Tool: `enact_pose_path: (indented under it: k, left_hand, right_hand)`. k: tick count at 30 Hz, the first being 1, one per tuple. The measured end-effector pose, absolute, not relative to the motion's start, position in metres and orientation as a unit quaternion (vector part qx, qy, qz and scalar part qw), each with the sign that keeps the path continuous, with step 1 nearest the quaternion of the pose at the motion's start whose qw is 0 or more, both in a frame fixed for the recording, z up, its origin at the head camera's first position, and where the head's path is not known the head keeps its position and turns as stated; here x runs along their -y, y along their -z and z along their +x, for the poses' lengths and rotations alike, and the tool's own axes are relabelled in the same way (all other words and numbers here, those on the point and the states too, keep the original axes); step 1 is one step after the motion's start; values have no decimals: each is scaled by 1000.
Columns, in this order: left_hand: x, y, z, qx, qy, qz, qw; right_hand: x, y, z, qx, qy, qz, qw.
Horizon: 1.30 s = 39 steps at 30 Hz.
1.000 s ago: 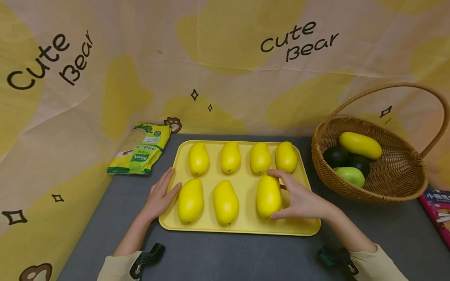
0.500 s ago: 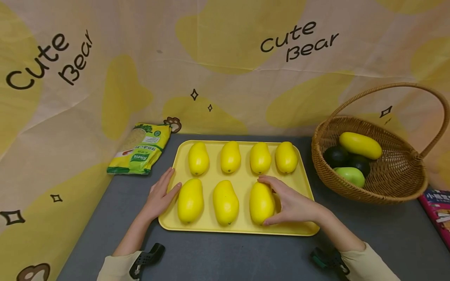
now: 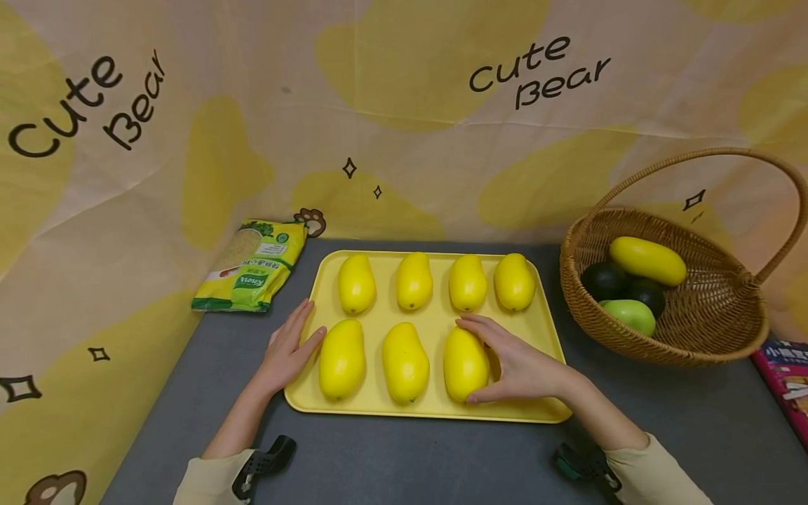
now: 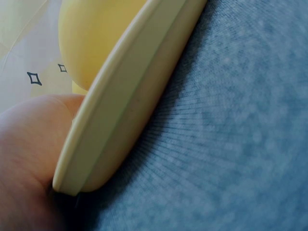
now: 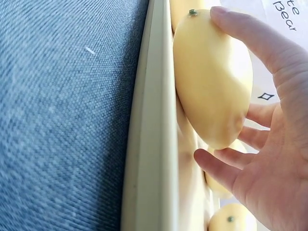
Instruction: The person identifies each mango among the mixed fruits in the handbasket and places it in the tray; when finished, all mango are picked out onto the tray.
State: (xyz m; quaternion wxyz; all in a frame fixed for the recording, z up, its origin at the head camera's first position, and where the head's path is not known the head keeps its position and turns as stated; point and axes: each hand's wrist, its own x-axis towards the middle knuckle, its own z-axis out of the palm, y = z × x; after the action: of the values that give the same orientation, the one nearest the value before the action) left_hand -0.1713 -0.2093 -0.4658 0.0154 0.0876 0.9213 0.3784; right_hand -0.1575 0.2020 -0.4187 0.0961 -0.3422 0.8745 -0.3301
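Observation:
In the head view, a yellow tray [image 3: 379, 410] bears two rows of yellow mangoes. My right hand [image 3: 527, 365] spans the rightmost mango [image 3: 466, 365] of the front row, thumb at its near end and fingers at its far end. The right wrist view shows the thumb on the stem end of this mango [image 5: 211, 72], which sits just inside the tray rim [image 5: 149, 144]. At the tray's left edge, my left hand [image 3: 290, 351] rests with fingers extended over the rim, its thumb tip close to the front-left mango [image 3: 342, 360]. The left wrist view shows that hand behind the rim [image 4: 115, 106].
To the right stands a wicker basket [image 3: 713, 315] holding a yellow fruit [image 3: 648, 261], dark avocado-like fruits [image 3: 604, 281] and a green apple [image 3: 628, 317]. A yellow-green Knorr packet [image 3: 249, 266] lies back left. A pink printed packet [image 3: 785, 386] lies far right. Patterned cloth hangs behind.
My right hand has moved left and slightly toward me with the mango, bringing it nearer the middle front mango. The left hand stays at the tray edge.

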Motion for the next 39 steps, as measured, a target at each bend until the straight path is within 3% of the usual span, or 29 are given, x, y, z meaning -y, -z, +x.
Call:
enact_pose_path:
  k: [29, 39]
  left_hand:
    - [209, 464, -171, -921, -379, 87, 18]
    - [209, 463, -170, -921, -378, 89, 17]
  right_hand:
    - [-204, 420, -158, -871, 330, -348, 106]
    - [-208, 416, -157, -873, 335, -346, 81]
